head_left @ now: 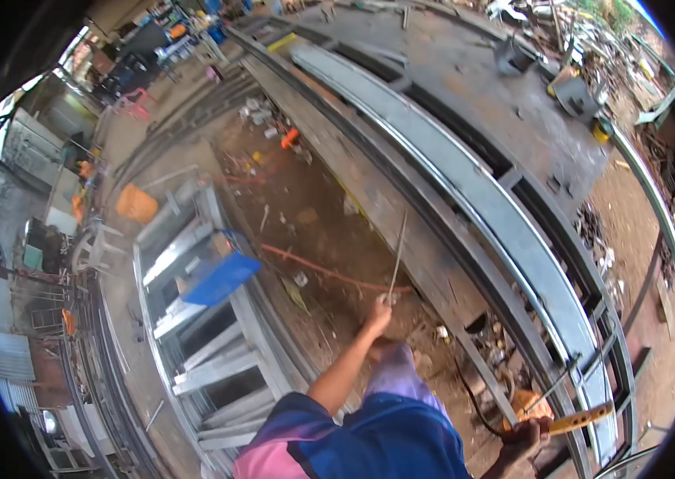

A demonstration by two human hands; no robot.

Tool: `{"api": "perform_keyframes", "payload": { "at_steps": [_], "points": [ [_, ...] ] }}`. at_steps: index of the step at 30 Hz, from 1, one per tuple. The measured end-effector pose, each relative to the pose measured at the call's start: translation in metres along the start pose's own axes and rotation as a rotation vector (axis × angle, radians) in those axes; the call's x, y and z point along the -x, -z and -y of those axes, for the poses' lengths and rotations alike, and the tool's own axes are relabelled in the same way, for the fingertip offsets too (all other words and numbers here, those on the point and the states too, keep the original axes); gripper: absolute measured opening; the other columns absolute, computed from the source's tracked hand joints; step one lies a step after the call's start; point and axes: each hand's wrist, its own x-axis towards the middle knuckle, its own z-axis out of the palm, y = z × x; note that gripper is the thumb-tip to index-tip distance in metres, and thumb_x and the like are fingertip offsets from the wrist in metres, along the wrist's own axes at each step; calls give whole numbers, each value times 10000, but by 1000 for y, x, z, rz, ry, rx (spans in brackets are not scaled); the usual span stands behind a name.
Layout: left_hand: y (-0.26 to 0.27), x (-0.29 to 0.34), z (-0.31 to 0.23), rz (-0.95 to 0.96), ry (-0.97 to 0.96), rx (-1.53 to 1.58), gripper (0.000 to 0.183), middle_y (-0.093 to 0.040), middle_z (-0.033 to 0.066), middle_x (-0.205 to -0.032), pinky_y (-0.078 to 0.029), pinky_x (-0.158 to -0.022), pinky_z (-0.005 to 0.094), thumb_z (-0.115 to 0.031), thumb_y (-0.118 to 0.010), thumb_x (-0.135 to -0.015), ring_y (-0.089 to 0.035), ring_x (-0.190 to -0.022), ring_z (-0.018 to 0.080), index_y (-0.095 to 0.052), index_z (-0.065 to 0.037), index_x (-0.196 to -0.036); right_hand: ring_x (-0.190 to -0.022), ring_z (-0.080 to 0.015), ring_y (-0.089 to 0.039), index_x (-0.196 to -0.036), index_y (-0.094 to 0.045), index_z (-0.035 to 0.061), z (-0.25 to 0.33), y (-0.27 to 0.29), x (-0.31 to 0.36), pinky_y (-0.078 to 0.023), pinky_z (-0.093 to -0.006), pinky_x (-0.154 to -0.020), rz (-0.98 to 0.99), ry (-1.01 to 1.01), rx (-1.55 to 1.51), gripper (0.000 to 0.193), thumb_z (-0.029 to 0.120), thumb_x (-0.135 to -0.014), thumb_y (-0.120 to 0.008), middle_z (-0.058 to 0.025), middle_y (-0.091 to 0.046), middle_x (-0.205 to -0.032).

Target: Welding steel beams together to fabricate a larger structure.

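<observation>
My left hand (379, 314) is closed around the lower end of a thin straight rod (398, 255), which points up and away over the bare ground beside a long metal beam. At the lower right my right hand (526, 439) grips a yellow bar-shaped tool (583, 417) with dark holes along it. This tool reaches across a long frame of dark steel tubes (473, 267). Lying lengthwise within the frame is a pale grey metal channel (465, 172). An orange object (530, 405) shows just behind my right hand, partly hidden, with a black cable (471, 391) curving near it.
On the left lies a stack of silvery metal frames (225, 383) with a blue panel (221, 279) on it. Beyond are an orange container (136, 204), a white plastic chair (96, 247) and a red chair (134, 104). Metal buckets (577, 97) and scrap stand at the upper right.
</observation>
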Motion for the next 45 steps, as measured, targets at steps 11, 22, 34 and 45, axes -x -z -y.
{"api": "perform_keyframes", "payload": {
  "at_steps": [11,22,34,45],
  "points": [
    [142,73,-362,-367,-843,541,328,-438,1,-653,-330,-447,227,-387,-536,-968,-426,-522,79,-495,-74,-879,-416,-89,-430,-850,-490,104,7,-7,8,-363,-241,-325,-175,134,14,192,111,-751,-654,21,-426,-585],
    [-10,24,-95,-45,-403,-293,226,-608,227,-736,-454,-640,495,-192,-491,-921,-598,-722,420,-620,-14,-867,-436,-136,-466,-930,-470,39,-2,10,-8,-398,-269,-373,-75,102,21,217,39,-778,-624,-37,-469,-567],
    [-18,39,-25,26,201,-588,324,-598,267,-1149,-460,-915,454,-175,-377,-973,-559,-1090,435,-568,9,-1158,-431,-141,-452,-850,-460,49,18,9,-6,-413,-259,-411,45,191,133,155,41,-764,-588,-42,-455,-589],
    [118,59,-238,-417,-99,683,283,-470,-56,-611,-245,-395,199,-367,-541,-962,-385,-449,28,-571,-133,-807,-446,-151,-476,-882,-491,35,9,8,-21,-432,-272,-433,73,152,53,178,26,-748,-609,-54,-486,-607]
  ]
}}
